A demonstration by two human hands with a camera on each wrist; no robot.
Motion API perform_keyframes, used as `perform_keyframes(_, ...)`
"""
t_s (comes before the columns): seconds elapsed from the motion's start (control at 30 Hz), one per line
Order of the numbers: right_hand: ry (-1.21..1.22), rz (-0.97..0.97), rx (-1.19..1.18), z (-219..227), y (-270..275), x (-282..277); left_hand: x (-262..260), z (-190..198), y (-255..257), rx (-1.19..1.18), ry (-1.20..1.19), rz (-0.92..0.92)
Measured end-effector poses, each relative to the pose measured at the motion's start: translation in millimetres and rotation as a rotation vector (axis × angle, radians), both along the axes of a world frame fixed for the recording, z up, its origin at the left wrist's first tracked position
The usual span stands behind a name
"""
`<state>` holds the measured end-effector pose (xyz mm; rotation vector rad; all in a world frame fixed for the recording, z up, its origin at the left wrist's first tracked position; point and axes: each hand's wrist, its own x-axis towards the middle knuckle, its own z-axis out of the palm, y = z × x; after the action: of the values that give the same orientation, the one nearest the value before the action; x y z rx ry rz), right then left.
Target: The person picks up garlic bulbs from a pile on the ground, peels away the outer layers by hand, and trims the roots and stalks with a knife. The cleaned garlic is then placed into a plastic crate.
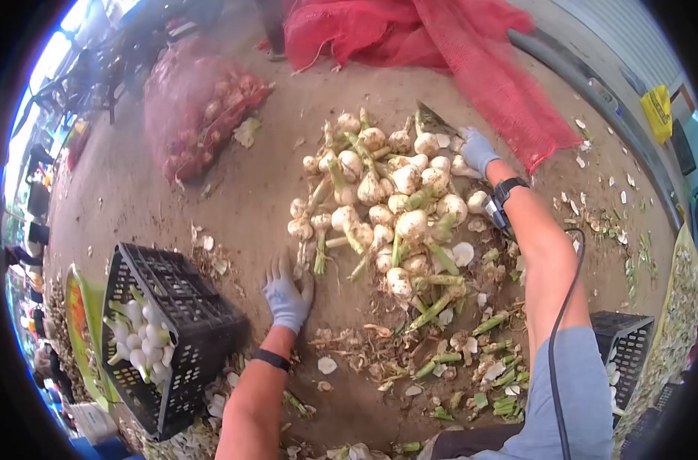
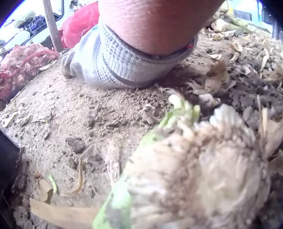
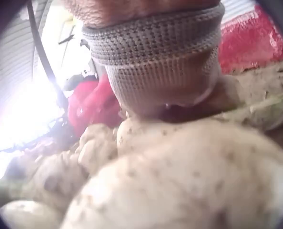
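A heap of garlic bulbs (image 1: 406, 180) with dirt and green stalk stubs lies on the ground in the middle of the head view. My gloved right hand (image 1: 479, 151) is at the heap's far right edge and grips a knife (image 1: 436, 118), its dark blade pointing away to the left over the bulbs; the handle is hidden. In the right wrist view, large bulbs (image 3: 189, 176) fill the space below the glove cuff (image 3: 155, 71). My gloved left hand (image 1: 287, 297) rests on the ground left of the heap, fingers spread and straight, holding nothing.
A black crate (image 1: 203, 307) with cleaned white garlic (image 1: 140, 337) stands at the left. Another black crate (image 1: 621, 337) is at the lower right. Red netting (image 1: 502, 84) and a filled mesh bag (image 1: 203, 100) lie farther back. Cut stalks (image 1: 441, 360) and peelings litter the near ground.
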<state>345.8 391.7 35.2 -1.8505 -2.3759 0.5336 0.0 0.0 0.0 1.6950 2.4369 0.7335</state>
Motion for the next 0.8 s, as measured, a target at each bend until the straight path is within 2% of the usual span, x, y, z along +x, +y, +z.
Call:
perform_keyframes(0.07,0.091,0.130,0.183,-8,-11,6,13,8,2,0.027,-0.073,0.008)
perform_keyframes(0.1,0.160,0.128,0.266,2,-7,-31,-20,7,22,0.106,0.001,0.005)
perform_keyframes(0.17,0.293,0.405,0.065,21,-47,-33,-8,12,8,0.050,0.099,-0.051)
perform_keyframes(0.2,0.235,0.351,0.043,2,-64,-33,0,13,-2,0.037,0.058,-0.075)
perform_keyframes(0.23,0.289,0.331,-0.064,16,-90,-40,2,12,-4,0.038,0.062,-0.077)
perform_keyframes(0.3,0.319,0.501,-0.058,-1,-109,-39,7,11,-8,0.037,0.085,-0.203)
perform_keyframes(0.37,0.308,0.536,-0.075,-15,-136,-44,14,9,-31,0.101,-0.102,-0.151)
perform_keyframes(0.43,0.262,0.578,-0.109,8,-188,-47,17,12,-72,0.074,-0.251,-0.164)
perform_keyframes(0.5,0.336,0.739,-0.104,-6,-211,-40,13,27,-115,0.110,-0.147,-0.330)
perform_keyframes(0.53,0.334,0.858,-0.015,24,-226,-41,5,38,-136,0.109,-0.089,-0.372)
perform_keyframes(0.57,0.333,0.873,-0.015,32,-222,-48,-5,43,-153,0.108,-0.034,-0.412)
perform_keyframes(0.6,0.564,0.730,-0.061,36,-211,-55,-17,39,-166,0.109,-0.034,-0.398)
perform_keyframes(0.63,0.786,0.570,-0.111,38,-197,-62,-29,34,-177,0.140,-0.043,-0.101)
perform_keyframes(0.67,0.830,0.362,-0.037,29,-168,-75,-36,30,-185,0.166,-0.050,0.193)
perform_keyframes(0.7,0.868,0.155,0.042,19,-127,-94,-39,24,-186,0.166,-0.051,0.198)
perform_keyframes(0.77,0.509,-0.085,0.177,19,-55,-127,-43,11,-184,0.021,0.026,0.254)
perform_keyframes(0.8,0.509,-0.074,0.174,6,-31,-138,-48,7,-186,0.005,0.020,0.259)
